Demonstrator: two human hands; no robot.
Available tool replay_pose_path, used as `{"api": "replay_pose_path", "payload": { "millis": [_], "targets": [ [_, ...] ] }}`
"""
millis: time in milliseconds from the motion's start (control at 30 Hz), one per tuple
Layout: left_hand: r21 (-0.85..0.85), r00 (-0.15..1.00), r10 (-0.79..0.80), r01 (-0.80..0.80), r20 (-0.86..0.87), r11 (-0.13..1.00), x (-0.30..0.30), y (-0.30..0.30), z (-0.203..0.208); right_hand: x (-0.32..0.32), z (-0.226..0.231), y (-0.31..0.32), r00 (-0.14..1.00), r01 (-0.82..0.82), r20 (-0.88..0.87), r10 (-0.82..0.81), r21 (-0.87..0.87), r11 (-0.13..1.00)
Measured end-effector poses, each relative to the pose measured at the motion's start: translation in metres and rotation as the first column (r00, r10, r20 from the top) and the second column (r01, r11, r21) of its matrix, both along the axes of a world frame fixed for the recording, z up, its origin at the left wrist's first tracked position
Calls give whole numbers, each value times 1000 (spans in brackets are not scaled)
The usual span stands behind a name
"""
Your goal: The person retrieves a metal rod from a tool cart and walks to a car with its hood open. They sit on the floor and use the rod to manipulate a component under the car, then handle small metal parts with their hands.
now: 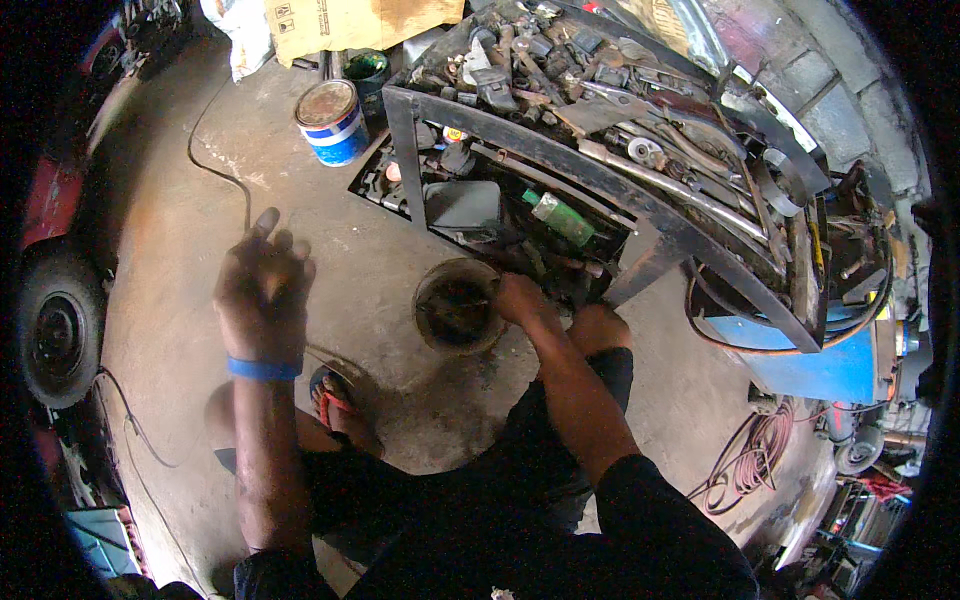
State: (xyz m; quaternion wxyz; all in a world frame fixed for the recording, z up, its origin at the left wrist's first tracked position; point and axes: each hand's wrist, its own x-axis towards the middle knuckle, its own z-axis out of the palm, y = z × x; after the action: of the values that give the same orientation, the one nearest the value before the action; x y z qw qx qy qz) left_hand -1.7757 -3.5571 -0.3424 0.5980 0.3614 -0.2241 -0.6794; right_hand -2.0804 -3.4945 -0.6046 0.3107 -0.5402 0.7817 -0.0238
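Note:
A round, dirty bucket (428, 325) with a dark inside stands on the floor between my legs and the metal bench. My right hand (518, 300) is closed at its right rim and seems to grip it; the fingertips are partly hidden. What lies in the bucket is too dark to make out. My left hand (266, 275) is raised to the left of the bucket, apart from it. Its fingers are loosely bent and spread, a little blurred, with nothing seen in them. A blue band (265, 368) circles the left wrist.
A metal workbench (545, 135) piled with tools and scrap parts stands ahead to the right, its lower shelf holding a green bottle (566, 220). A blue-and-white paint bucket (332, 125) is beside it. A wheel (60, 325) is at left, a coiled hose (755, 455) at right.

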Motion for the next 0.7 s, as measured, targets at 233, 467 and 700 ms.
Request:
{"api": "replay_pose_path", "payload": {
  "millis": [233,467,700],
  "targets": [
    [195,919,-213,155,332,969,9,-32,-24,21,167,48,987,144,131,-93,-471,871],
    [323,577,-430,284,695,903,35,-30,-86,75,496,76,624,147,524,579,-807,572],
    [423,566,-538,334,625,842,95,94,11,106,700,70,820,318,357,447,-934,162]
  ]
}}
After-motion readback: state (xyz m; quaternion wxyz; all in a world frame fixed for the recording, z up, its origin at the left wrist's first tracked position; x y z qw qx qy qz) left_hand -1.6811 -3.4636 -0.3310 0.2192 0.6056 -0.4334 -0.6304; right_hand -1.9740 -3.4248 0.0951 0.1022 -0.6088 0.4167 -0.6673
